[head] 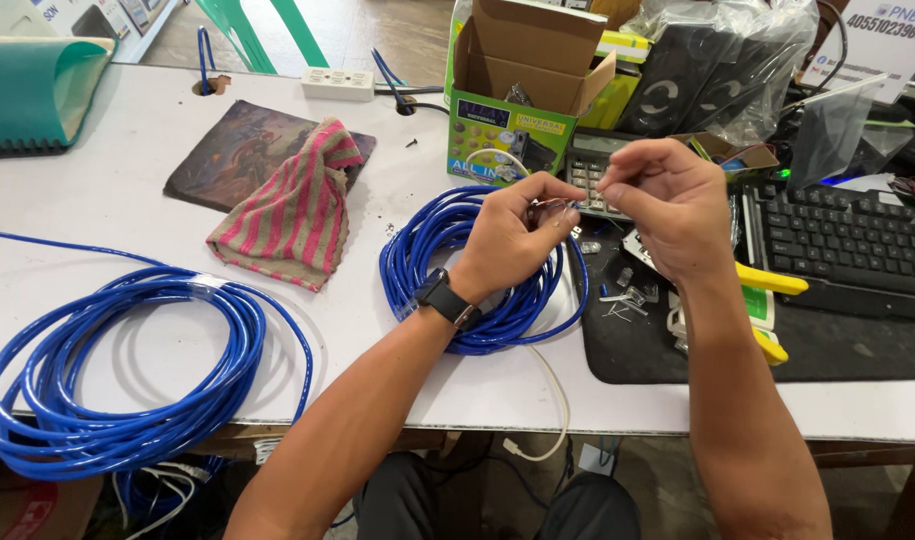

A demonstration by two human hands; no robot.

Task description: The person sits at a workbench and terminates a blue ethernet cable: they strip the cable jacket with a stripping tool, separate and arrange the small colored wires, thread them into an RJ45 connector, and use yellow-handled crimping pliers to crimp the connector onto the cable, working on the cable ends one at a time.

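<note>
Head view: your left hand [513, 235] pinches the blue cable end [556, 206] just above the small blue cable coil [478, 275], fingers closed tight to steady it. Your right hand [668, 205], right of that coil, pinches the wire tips from the other side, fingers pressed together; what sits between them is too small to tell. Yellow-handled crimper [768, 285] lies right of the coil. Striped cloth [293, 215] and big coil [128, 370] lie left of it.
</note>
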